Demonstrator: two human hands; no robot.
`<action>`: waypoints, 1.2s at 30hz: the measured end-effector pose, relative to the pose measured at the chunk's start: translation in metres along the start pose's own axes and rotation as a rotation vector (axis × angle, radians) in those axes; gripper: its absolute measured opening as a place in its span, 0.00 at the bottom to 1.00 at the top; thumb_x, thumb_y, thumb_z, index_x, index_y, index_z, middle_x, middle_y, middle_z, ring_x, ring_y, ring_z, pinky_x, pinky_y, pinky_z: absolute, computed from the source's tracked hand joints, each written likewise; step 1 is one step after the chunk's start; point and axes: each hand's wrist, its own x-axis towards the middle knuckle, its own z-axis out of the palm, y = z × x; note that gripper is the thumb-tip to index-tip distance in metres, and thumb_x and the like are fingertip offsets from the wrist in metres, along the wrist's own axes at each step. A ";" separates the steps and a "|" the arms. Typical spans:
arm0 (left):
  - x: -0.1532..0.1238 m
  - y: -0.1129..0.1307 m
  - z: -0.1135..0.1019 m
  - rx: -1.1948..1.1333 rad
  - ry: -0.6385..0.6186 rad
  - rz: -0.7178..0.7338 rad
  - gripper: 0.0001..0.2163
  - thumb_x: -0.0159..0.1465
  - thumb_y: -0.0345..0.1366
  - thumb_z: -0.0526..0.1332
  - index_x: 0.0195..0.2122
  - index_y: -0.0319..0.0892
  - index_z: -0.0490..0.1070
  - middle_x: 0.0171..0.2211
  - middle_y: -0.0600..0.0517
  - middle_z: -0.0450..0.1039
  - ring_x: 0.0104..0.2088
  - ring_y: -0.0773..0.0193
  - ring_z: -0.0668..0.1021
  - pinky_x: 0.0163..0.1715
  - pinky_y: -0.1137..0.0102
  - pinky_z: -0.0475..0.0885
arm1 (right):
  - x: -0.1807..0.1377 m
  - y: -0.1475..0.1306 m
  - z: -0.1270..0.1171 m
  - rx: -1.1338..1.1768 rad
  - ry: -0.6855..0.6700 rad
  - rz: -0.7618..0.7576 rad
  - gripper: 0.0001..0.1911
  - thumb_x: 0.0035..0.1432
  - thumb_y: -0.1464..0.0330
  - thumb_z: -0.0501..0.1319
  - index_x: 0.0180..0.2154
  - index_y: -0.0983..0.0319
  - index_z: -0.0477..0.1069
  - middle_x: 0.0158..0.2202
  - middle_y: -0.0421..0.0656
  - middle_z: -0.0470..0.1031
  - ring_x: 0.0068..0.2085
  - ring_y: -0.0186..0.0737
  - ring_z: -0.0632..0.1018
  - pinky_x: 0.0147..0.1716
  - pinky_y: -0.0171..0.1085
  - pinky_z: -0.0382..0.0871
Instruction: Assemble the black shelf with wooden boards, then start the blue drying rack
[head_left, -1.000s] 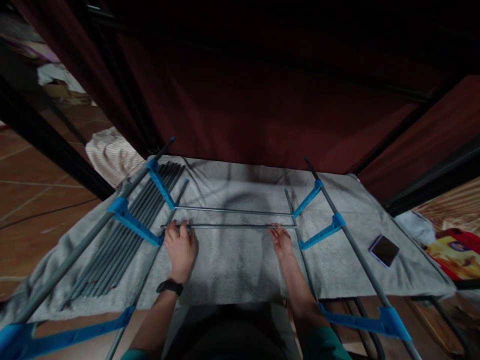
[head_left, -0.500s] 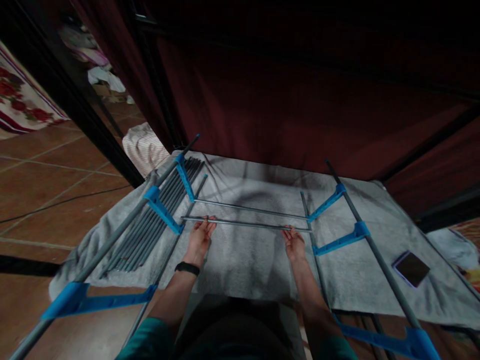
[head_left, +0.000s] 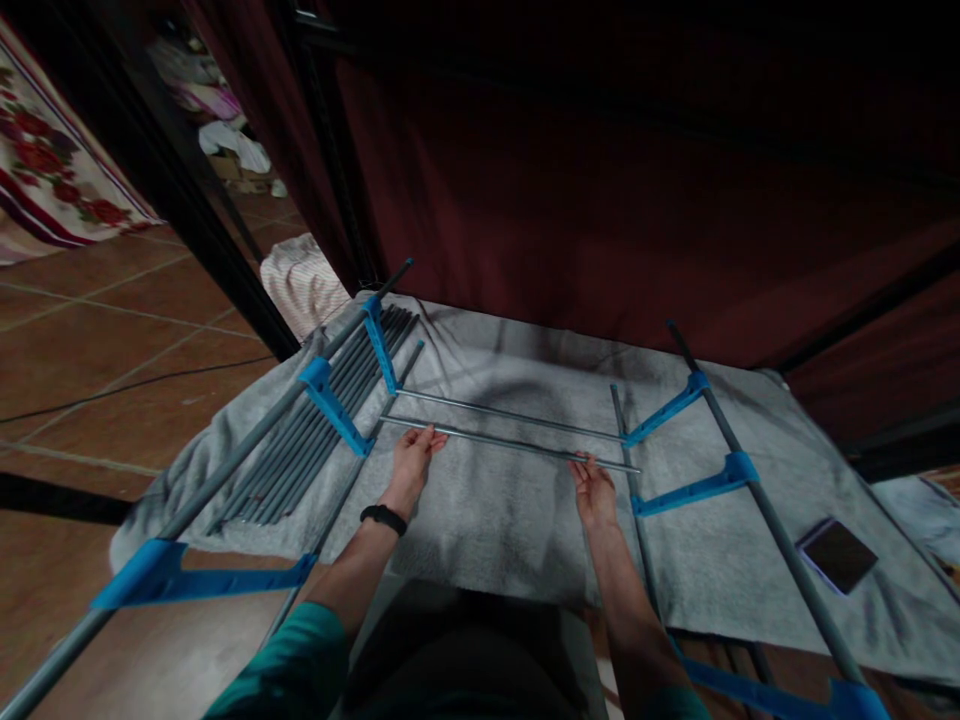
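Observation:
A thin grey metal rod lies crosswise over a grey towel, between two rack side frames with blue plastic brackets. My left hand pinches the rod near its left end. Near the rod's right end, my right hand has its fingertips closed on it. A second crossbar sits just beyond, joined to the blue brackets on both sides. A black band is on my left wrist.
A bundle of several grey rods lies on the towel at the left, under the left frame. A dark phone lies at the right. A dark red panel rises behind the towel. Brown tiled floor stretches left.
The view has swung left and nearer. Both hands stay on the rod, which has shifted slightly toward the far crossbar; my left hand has gone from lying over it to a fingertip hold.

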 end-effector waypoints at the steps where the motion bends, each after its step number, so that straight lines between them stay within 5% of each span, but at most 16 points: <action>1: 0.001 0.000 -0.001 -0.003 -0.001 -0.004 0.06 0.61 0.29 0.65 0.29 0.38 0.69 0.25 0.51 0.75 0.28 0.68 0.80 0.36 0.74 0.76 | 0.000 0.000 0.000 0.006 0.001 -0.004 0.06 0.50 0.69 0.69 0.29 0.60 0.72 0.34 0.37 0.80 0.40 0.36 0.81 0.46 0.43 0.76; 11: 0.011 0.004 -0.005 -0.033 -0.013 -0.030 0.05 0.64 0.27 0.61 0.30 0.38 0.68 0.33 0.47 0.78 0.33 0.67 0.81 0.40 0.71 0.78 | -0.001 0.000 0.004 0.033 0.011 -0.009 0.07 0.50 0.69 0.69 0.28 0.60 0.71 0.32 0.37 0.80 0.36 0.35 0.81 0.44 0.41 0.76; 22: 0.011 -0.015 -0.003 0.290 -0.088 0.102 0.05 0.61 0.34 0.64 0.30 0.39 0.71 0.25 0.51 0.74 0.27 0.65 0.77 0.35 0.69 0.74 | 0.001 0.000 0.002 0.011 -0.002 0.017 0.12 0.47 0.69 0.71 0.26 0.60 0.68 0.31 0.36 0.79 0.36 0.36 0.81 0.43 0.42 0.77; 25: 0.004 -0.015 -0.004 0.562 -0.202 0.229 0.02 0.59 0.33 0.64 0.30 0.41 0.74 0.28 0.51 0.75 0.30 0.62 0.77 0.39 0.68 0.72 | 0.001 0.001 0.002 0.007 0.017 0.008 0.10 0.48 0.69 0.71 0.26 0.61 0.69 0.30 0.36 0.78 0.35 0.35 0.81 0.44 0.42 0.78; 30: -0.005 -0.012 -0.004 1.253 -0.472 0.726 0.06 0.63 0.31 0.58 0.36 0.45 0.75 0.38 0.45 0.77 0.42 0.56 0.77 0.48 0.64 0.70 | 0.001 0.000 0.002 0.000 0.027 0.026 0.09 0.50 0.71 0.69 0.26 0.61 0.70 0.32 0.37 0.80 0.36 0.35 0.81 0.45 0.43 0.78; 36: -0.010 -0.010 0.002 1.263 -0.663 0.699 0.10 0.60 0.23 0.55 0.32 0.45 0.71 0.37 0.44 0.73 0.46 0.51 0.74 0.53 0.59 0.65 | 0.000 -0.001 0.001 -0.038 -0.002 0.015 0.08 0.53 0.69 0.69 0.28 0.60 0.70 0.33 0.37 0.80 0.37 0.35 0.81 0.48 0.44 0.77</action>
